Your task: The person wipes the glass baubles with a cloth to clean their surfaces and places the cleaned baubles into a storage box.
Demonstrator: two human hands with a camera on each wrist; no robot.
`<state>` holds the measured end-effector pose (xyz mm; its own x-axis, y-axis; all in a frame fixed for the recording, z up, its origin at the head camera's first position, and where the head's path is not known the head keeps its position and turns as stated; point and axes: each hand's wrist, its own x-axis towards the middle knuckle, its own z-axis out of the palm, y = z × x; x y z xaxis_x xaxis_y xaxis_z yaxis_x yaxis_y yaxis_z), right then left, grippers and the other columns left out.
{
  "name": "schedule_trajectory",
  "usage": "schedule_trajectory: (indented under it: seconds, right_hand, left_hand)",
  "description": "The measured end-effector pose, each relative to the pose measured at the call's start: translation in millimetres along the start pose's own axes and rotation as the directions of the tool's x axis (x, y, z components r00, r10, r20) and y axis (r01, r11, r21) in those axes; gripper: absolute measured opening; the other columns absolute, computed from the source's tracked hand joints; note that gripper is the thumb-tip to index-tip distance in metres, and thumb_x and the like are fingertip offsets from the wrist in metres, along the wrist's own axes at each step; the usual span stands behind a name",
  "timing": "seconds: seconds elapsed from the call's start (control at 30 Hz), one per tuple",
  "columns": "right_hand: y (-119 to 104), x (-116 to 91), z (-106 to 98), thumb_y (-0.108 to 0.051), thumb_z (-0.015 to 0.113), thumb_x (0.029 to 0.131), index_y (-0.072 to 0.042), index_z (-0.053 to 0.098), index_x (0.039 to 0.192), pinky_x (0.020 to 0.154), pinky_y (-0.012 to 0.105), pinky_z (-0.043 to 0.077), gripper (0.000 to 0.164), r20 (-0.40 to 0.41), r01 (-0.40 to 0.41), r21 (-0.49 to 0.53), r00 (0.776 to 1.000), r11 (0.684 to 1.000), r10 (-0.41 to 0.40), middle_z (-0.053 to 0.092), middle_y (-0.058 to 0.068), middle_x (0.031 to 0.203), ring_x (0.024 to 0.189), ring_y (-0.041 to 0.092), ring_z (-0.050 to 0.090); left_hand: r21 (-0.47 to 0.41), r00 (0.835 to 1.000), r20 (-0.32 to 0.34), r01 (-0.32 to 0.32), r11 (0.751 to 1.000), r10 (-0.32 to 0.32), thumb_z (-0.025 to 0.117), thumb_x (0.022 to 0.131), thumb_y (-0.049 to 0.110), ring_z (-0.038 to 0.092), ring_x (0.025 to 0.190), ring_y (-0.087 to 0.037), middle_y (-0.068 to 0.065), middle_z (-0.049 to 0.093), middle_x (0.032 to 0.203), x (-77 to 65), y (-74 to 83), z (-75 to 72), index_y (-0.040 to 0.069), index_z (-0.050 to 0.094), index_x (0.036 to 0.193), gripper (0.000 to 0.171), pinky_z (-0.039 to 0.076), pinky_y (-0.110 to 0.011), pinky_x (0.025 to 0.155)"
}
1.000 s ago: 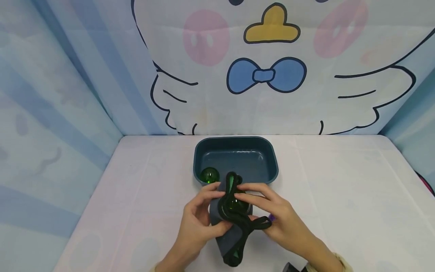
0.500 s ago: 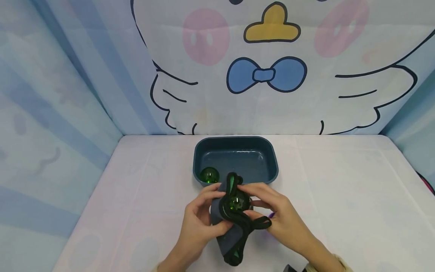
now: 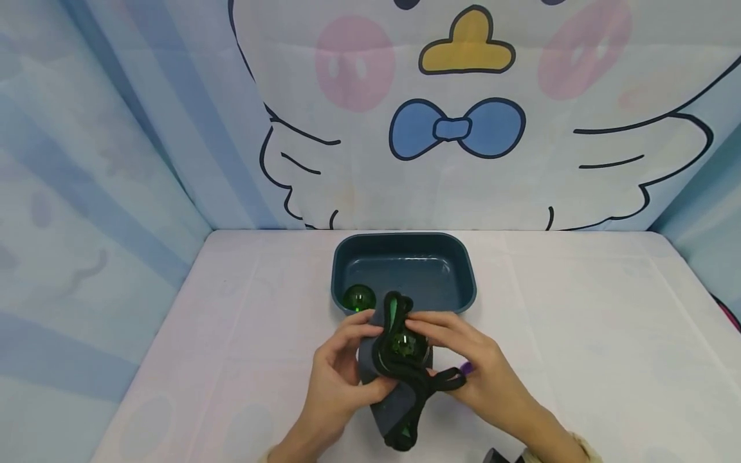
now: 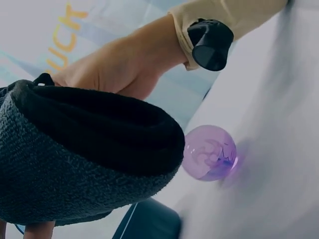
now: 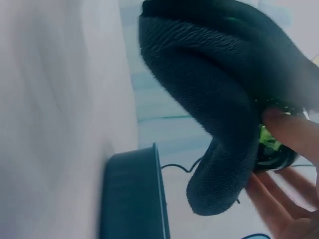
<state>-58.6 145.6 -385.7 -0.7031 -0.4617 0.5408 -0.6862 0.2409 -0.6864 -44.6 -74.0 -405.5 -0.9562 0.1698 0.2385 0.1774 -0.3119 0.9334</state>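
A dark grey fabric pouch (image 3: 393,408) with black trim, a black loop and green inside lies between my hands. My left hand (image 3: 336,373) grips its side, thumb in front and fingers at the far edge. A clear green ball (image 3: 408,347) sits in the pouch's mouth. My right hand (image 3: 486,366) holds this ball, fingertips at its upper side; the right wrist view shows one digit on the green surface and other fingers beyond it. A clear purple ball (image 4: 209,152) rests on the table, mostly hidden by the right hand in the head view.
Behind the hands stands a dark teal tray (image 3: 405,236). Another green ball (image 3: 359,298) lies in its near left corner. A black wrist camera (image 3: 495,456) sits by the right sleeve. Printed cloth covers the table (image 3: 579,308) and hangs behind it.
The green ball stood out more half a second ago; now it sits a little lower in the pouch's mouth. The right fingers have shifted slightly over it. The left hand keeps its grip.
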Motion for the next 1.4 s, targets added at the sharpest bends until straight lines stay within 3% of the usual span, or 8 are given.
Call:
schedule_trajectory:
  seconds: [0.2, 0.27, 0.37, 0.47, 0.53, 0.7, 1.03, 1.4]
  right_hand:
    - [2.3, 2.2, -0.5, -0.031, 0.06, 0.098, -0.008, 0.065, 0.129, 0.106, 0.02, 0.045, 0.039, -0.04, 0.192, -0.108, 0.98, 0.975, -0.197, 0.058, 0.012, 0.135, 0.127, 0.019, 0.053]
    - [2.3, 1.6, -0.8, -0.026, 0.063, 0.097, -0.007, 0.065, 0.129, 0.103, 0.021, 0.047, 0.037, -0.038, 0.169, -0.075, 0.984, 0.983, -0.173, 0.059, 0.012, 0.134, 0.127, 0.017, 0.054]
    - [1.8, 0.7, -0.9, -0.008, 0.071, 0.091, -0.003, 0.062, 0.131, 0.092, 0.024, 0.055, 0.042, -0.044, 0.03, 0.073, 0.999, 0.997, -0.026, 0.061, 0.012, 0.132, 0.124, 0.013, 0.057]
    - [0.1, 0.5, -0.8, 0.009, 0.073, 0.082, -0.001, 0.06, 0.132, 0.083, 0.03, 0.059, 0.053, -0.044, -0.113, 0.22, 0.991, 0.969, 0.125, 0.063, 0.014, 0.129, 0.121, 0.009, 0.06]
    - [-1.3, 1.0, -0.3, 0.008, 0.072, 0.083, -0.003, 0.06, 0.133, 0.081, 0.031, 0.06, 0.052, -0.045, -0.162, 0.23, 0.983, 0.96, 0.176, 0.065, 0.013, 0.126, 0.119, 0.009, 0.061]
    - [-3.4, 1.7, 1.2, 0.002, 0.077, 0.082, -0.008, 0.063, 0.132, 0.086, 0.03, 0.059, 0.053, -0.068, -0.165, 0.094, 0.983, 0.982, 0.172, 0.064, 0.006, 0.126, 0.118, 0.011, 0.06]
    - [2.0, 2.9, -4.9, 0.01, 0.085, 0.066, -0.012, 0.061, 0.135, 0.102, 0.022, 0.048, 0.077, 0.022, 0.064, -0.023, 0.998, 0.998, -0.063, 0.054, 0.011, 0.139, 0.131, 0.016, 0.051]
    - [3.3, -0.7, -0.4, 0.012, 0.081, 0.071, -0.012, 0.063, 0.132, 0.097, 0.021, 0.051, 0.068, -0.011, 0.002, -0.013, 1.0, 1.0, -0.002, 0.057, 0.009, 0.134, 0.127, 0.018, 0.054]
  left_hand:
    - [0.006, 1.0, 0.013, -0.007, 1.0, 0.007, 0.077, 0.072, -0.009, 0.038, 0.137, -0.034, -0.016, 0.049, 0.14, 0.0, -0.7, 1.7, 0.006, 0.065, 0.118, 0.05, 0.037, -0.028, 0.114]
    - [0.007, 1.0, 0.011, -0.01, 1.0, 0.01, 0.077, 0.071, -0.01, 0.038, 0.137, -0.034, -0.016, 0.049, 0.14, -0.2, -1.0, 2.2, 0.005, 0.065, 0.119, 0.051, 0.037, -0.029, 0.114]
    - [0.012, 1.0, 0.007, -0.019, 1.0, 0.018, 0.078, 0.071, -0.011, 0.039, 0.137, -0.034, -0.017, 0.048, 0.14, -0.8, -1.0, 3.4, 0.003, 0.064, 0.119, 0.052, 0.036, -0.029, 0.115]
    - [0.014, 1.0, 0.008, -0.03, 0.999, 0.03, 0.077, 0.071, -0.011, 0.04, 0.136, -0.033, -0.017, 0.048, 0.14, -1.2, -0.9, 4.2, 0.004, 0.065, 0.119, 0.052, 0.038, -0.029, 0.114]
    - [0.012, 0.999, 0.009, -0.04, 0.999, 0.04, 0.077, 0.071, -0.012, 0.04, 0.135, -0.033, -0.017, 0.048, 0.139, -1.3, -0.9, 4.4, 0.005, 0.066, 0.118, 0.05, 0.039, -0.03, 0.113]
    - [0.006, 0.999, 0.001, -0.035, 0.999, 0.035, 0.076, 0.071, -0.012, 0.039, 0.136, -0.034, -0.018, 0.049, 0.138, -0.8, 0.2, 4.6, 0.004, 0.065, 0.116, 0.049, 0.036, -0.028, 0.115]
    - [-0.037, 1.0, 0.006, 0.007, 0.999, -0.007, 0.074, 0.072, -0.011, 0.041, 0.136, -0.03, -0.014, 0.047, 0.141, 0.2, -0.2, 2.9, 0.012, 0.065, 0.117, 0.051, 0.044, -0.031, 0.11]
    - [0.004, 1.0, 0.008, 0.003, 1.0, -0.003, 0.076, 0.072, -0.012, 0.04, 0.137, -0.031, -0.016, 0.047, 0.142, -0.8, 0.7, 1.3, 0.003, 0.063, 0.119, 0.051, 0.046, -0.032, 0.107]
